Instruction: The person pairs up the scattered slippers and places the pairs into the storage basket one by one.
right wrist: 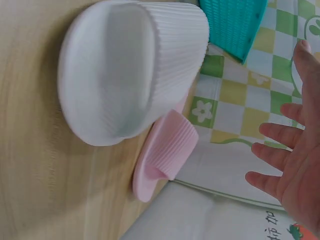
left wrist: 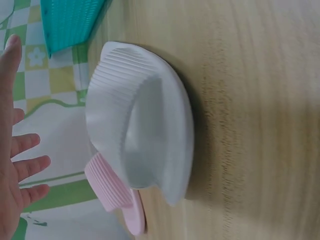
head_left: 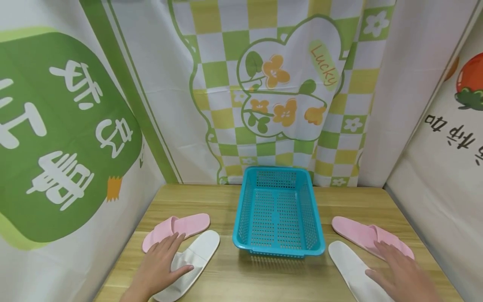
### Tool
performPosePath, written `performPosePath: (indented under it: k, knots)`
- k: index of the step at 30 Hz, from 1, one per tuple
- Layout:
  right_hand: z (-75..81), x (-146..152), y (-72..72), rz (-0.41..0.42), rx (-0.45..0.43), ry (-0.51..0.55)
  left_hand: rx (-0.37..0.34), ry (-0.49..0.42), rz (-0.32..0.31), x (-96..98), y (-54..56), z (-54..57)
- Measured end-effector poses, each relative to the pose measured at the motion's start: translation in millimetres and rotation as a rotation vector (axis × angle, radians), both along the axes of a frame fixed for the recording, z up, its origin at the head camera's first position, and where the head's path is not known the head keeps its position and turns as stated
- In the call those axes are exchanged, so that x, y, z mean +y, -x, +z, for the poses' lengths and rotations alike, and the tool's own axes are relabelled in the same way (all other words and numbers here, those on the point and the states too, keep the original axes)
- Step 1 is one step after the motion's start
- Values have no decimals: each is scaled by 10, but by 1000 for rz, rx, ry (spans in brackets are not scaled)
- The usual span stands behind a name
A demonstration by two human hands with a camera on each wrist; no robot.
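Observation:
My left hand [head_left: 160,264] hovers with fingers spread above a white slipper [left wrist: 115,95] on the left of the table, its fingertips overlapping a pink slipper [head_left: 192,224] in the head view. On the right, my right hand [head_left: 403,272] is likewise spread out and holds nothing. Below it lies another white slipper [right wrist: 175,55], and beyond that a second pink slipper [head_left: 354,233]. Both wrist views show the fingers apart from the slippers. Between the two pairs stands a teal perforated plastic basket [head_left: 279,251] with nothing in it.
The wooden table [head_left: 219,281] carries everything. Behind it hangs a green and yellow checked cloth [head_left: 211,75]. Printed cloth walls close in the left [head_left: 75,126] and right [head_left: 445,176] sides.

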State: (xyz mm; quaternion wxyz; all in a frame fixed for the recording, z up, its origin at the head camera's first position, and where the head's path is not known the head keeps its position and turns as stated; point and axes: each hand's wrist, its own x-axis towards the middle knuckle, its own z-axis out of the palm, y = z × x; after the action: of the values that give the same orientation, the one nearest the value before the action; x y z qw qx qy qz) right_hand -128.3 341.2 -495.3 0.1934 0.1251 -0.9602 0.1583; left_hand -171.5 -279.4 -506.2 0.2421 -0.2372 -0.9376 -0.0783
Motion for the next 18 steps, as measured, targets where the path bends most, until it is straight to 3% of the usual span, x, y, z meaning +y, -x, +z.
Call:
performPosePath:
  k: [7,18]
  knots:
    - [-179,37,-14,17,1,13,3,-20,29,-76,-38,-141]
    - [-538,65,-18,16,27,7,-71,-32,106,-85,-146,-343]
